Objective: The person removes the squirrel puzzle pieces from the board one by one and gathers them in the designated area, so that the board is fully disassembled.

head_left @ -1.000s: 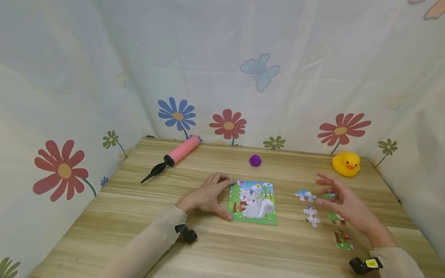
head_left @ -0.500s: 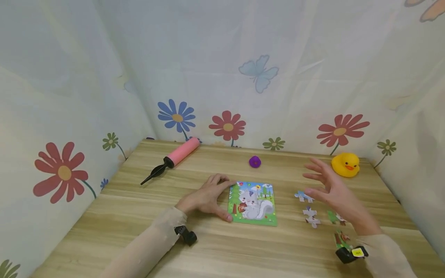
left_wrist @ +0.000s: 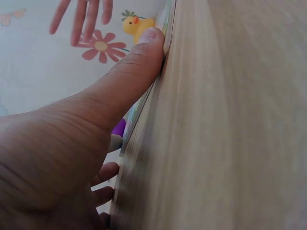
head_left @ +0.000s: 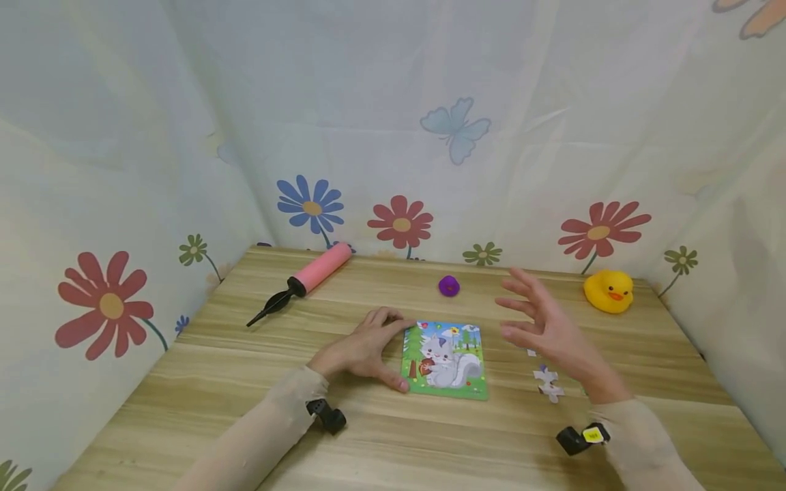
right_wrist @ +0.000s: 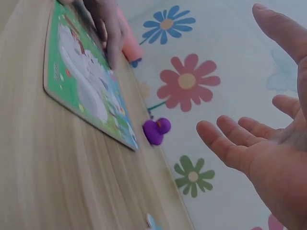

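A square squirrel picture puzzle [head_left: 445, 359] lies flat on the wooden table. At its left edge rests my left hand [head_left: 362, 351], forefinger by the upper corner and thumb by the lower one. In the left wrist view the thumb [left_wrist: 136, 64] lies straight against the board's edge. My right hand [head_left: 549, 334] hovers to the right of the board, its fingers spread and holding nothing. Below it lie grey-and-white jigsaw pieces [head_left: 548, 384]; others behind that hand and forearm are mostly hidden.
A small purple toy duck [head_left: 449, 286] sits behind the board. A yellow rubber duck [head_left: 608, 292] stands at the back right, and a pink-and-black hand pump [head_left: 307, 278] lies at the back left. Flower-printed curtains [head_left: 344, 136] enclose the table [head_left: 381, 436].
My right hand has moved left and somewhat up, from over the loose pieces towards the board. My left hand has stayed at the board's left edge.
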### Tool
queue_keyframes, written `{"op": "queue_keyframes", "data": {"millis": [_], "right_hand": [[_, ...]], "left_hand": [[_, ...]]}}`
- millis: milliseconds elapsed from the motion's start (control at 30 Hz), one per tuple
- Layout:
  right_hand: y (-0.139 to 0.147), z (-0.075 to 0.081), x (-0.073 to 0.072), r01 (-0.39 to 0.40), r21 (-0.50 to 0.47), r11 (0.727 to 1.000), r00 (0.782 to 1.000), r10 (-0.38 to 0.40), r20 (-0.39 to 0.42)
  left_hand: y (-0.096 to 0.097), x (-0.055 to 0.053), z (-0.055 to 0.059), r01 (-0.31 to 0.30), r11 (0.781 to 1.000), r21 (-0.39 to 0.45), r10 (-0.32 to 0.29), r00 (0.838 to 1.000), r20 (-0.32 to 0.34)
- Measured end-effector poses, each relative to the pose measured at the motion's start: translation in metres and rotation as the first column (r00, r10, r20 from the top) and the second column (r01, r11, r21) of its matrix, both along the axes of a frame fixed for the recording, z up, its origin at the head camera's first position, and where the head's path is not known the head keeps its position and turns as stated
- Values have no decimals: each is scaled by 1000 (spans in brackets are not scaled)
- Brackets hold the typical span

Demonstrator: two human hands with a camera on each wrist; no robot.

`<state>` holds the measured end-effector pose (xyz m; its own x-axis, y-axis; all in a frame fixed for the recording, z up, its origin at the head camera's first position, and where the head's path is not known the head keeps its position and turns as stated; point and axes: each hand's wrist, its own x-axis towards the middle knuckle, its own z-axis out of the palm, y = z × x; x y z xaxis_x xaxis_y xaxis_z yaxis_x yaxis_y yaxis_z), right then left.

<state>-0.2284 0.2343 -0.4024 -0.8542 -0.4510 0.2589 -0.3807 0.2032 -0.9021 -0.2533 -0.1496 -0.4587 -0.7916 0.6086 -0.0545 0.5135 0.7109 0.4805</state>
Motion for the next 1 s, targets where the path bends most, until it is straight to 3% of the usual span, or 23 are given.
{"op": "queue_keyframes", "data": {"millis": [200, 467, 767, 1000], "right_hand": [[-26, -7, -4, -74, -7, 997, 996, 75, 47], [-42, -29, 0, -121, -18, 993, 988, 122, 91], [-58, -53, 5, -123, 135, 983, 988, 108, 114], [-62, -59, 8, -145, 201, 969, 986, 125, 108]], "left_hand": [[-2, 0, 2, -6, 1000, 5, 6, 1000, -11], [0, 1, 2, 2, 1000, 13, -2, 1000, -5], [-1, 1, -1, -6, 1000, 13, 6, 1000, 1], [0, 2, 1, -3, 1000, 14, 3, 1000, -2]]}}
